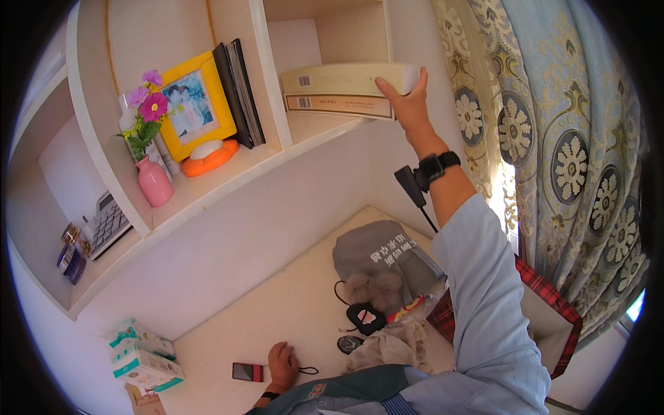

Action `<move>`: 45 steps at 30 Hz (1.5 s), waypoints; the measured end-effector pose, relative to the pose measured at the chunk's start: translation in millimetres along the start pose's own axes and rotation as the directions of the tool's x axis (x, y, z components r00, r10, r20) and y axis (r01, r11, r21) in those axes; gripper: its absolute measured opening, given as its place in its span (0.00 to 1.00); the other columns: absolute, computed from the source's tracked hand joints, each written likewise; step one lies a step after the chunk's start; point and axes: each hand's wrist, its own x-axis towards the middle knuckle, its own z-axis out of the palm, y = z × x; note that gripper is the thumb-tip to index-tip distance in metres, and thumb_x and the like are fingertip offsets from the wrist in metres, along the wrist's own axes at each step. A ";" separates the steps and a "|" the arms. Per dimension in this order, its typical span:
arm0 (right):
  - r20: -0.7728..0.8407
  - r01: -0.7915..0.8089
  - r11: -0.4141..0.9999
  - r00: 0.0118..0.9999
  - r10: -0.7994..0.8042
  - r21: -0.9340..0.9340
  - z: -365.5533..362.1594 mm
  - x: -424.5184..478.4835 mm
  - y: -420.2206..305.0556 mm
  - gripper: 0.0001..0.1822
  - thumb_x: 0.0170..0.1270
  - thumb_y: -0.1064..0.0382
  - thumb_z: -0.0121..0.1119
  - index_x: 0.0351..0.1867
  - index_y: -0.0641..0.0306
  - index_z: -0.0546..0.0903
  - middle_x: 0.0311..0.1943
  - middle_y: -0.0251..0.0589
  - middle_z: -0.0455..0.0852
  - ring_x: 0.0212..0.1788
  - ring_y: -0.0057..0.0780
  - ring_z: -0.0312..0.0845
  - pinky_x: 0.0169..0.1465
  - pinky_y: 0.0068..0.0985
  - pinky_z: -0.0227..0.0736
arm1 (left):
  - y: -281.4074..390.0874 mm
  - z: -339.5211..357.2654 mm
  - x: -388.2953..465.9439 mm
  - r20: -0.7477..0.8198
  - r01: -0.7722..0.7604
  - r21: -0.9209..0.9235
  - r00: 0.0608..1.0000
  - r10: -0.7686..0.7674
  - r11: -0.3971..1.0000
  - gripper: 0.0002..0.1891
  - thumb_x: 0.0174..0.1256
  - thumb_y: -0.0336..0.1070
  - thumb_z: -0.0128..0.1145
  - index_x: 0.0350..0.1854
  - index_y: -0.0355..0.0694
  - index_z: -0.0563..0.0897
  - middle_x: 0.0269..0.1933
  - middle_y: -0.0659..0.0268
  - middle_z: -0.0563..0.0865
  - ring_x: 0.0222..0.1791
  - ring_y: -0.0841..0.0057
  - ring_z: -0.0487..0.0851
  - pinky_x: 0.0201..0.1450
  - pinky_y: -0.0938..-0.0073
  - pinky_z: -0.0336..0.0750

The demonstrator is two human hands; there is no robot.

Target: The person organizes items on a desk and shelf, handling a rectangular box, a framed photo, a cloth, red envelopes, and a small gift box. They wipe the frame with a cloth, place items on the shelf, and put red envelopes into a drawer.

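My right hand [412, 106] reaches up to the shelf at the right, its thumb on the spine of a thick cream book [342, 78] and its fingers at the book's outer end. That book lies flat on a thinner peach-coloured book [337, 104], whose end sticks out a little past the shelf board. How firmly the hand grips the books cannot be seen. Down on the tabletop, my left hand [283, 365] rests palm down beside a small red and black device [247, 372] with a dark wrist cord.
The shelf [218, 192] also bears a pink vase [155, 181], yellow photo frame [223, 104], black folders [241, 93] and a calculator [111, 223]. A grey bag [371, 249], beige cloth [389, 347], plaid box [550, 290] and tissue packs [148, 363] stand or lie below. Patterned curtains [560, 129] hang right.
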 end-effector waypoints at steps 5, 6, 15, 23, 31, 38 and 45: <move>0.020 -0.179 0.982 0.983 0.181 -0.059 -8.8 1.3 -11.8 0.64 0.45 0.47 0.76 0.73 0.67 0.42 0.61 0.62 0.56 0.59 0.50 0.69 0.36 0.34 0.84 | -2.8 -3.1 -3.4 0.065 0.004 0.012 0.998 -0.005 1.000 0.18 0.49 0.24 0.57 0.47 0.36 0.79 0.54 0.48 0.77 0.55 0.48 0.73 0.60 0.53 0.68; 0.012 -0.172 0.983 0.985 0.173 -0.060 -8.4 -1.6 -12.7 0.63 0.46 0.47 0.76 0.73 0.67 0.42 0.61 0.63 0.55 0.59 0.51 0.69 0.38 0.34 0.83 | -1.2 -6.6 -2.7 0.073 0.001 0.045 0.997 -0.005 0.999 0.19 0.50 0.24 0.58 0.47 0.36 0.79 0.55 0.48 0.76 0.57 0.47 0.72 0.61 0.52 0.67; -0.071 -0.115 0.978 0.992 0.104 -0.175 4.3 -32.7 -44.6 0.60 0.50 0.46 0.72 0.73 0.68 0.42 0.62 0.64 0.54 0.61 0.54 0.64 0.55 0.35 0.77 | 151.4 -125.7 198.2 0.306 0.262 -0.696 0.950 -0.055 0.669 0.20 0.70 0.31 0.53 0.63 0.37 0.70 0.60 0.54 0.77 0.59 0.66 0.77 0.59 0.68 0.73; 0.036 -0.128 0.983 0.990 0.134 -0.131 -7.1 -39.2 -65.7 0.59 0.51 0.47 0.72 0.73 0.70 0.43 0.64 0.66 0.52 0.65 0.57 0.57 0.59 0.40 0.73 | 292.4 -103.1 373.1 0.200 0.201 -0.954 0.979 -0.027 0.223 0.38 0.69 0.49 0.57 0.73 0.37 0.52 0.59 0.48 0.72 0.59 0.62 0.75 0.61 0.62 0.73; 0.037 0.078 0.949 0.997 -0.070 -0.305 -24.6 -50.3 -74.6 0.56 0.50 0.48 0.71 0.73 0.65 0.48 0.65 0.61 0.54 0.67 0.53 0.56 0.65 0.39 0.64 | 325.2 -83.9 420.3 0.322 0.301 -0.938 0.941 -0.108 -0.170 0.35 0.66 0.61 0.57 0.64 0.40 0.65 0.53 0.52 0.73 0.55 0.61 0.74 0.59 0.56 0.74; 0.059 -0.012 0.989 0.998 0.021 -0.150 -35.1 -49.7 -68.4 0.55 0.52 0.48 0.70 0.74 0.63 0.48 0.64 0.59 0.55 0.66 0.52 0.58 0.65 0.39 0.64 | 332.9 -71.6 431.6 0.322 0.304 -0.926 0.946 -0.047 -0.222 0.32 0.63 0.65 0.57 0.56 0.42 0.72 0.53 0.62 0.75 0.54 0.65 0.71 0.56 0.53 0.74; -0.062 0.192 0.943 0.974 -0.216 -0.272 -38.7 -50.5 -67.4 0.53 0.51 0.51 0.71 0.73 0.61 0.51 0.64 0.59 0.54 0.64 0.51 0.59 0.65 0.40 0.63 | 326.0 -56.4 426.7 0.280 0.273 -0.929 0.960 0.010 -0.249 0.38 0.60 0.66 0.59 0.59 0.41 0.65 0.57 0.55 0.69 0.58 0.61 0.70 0.58 0.51 0.73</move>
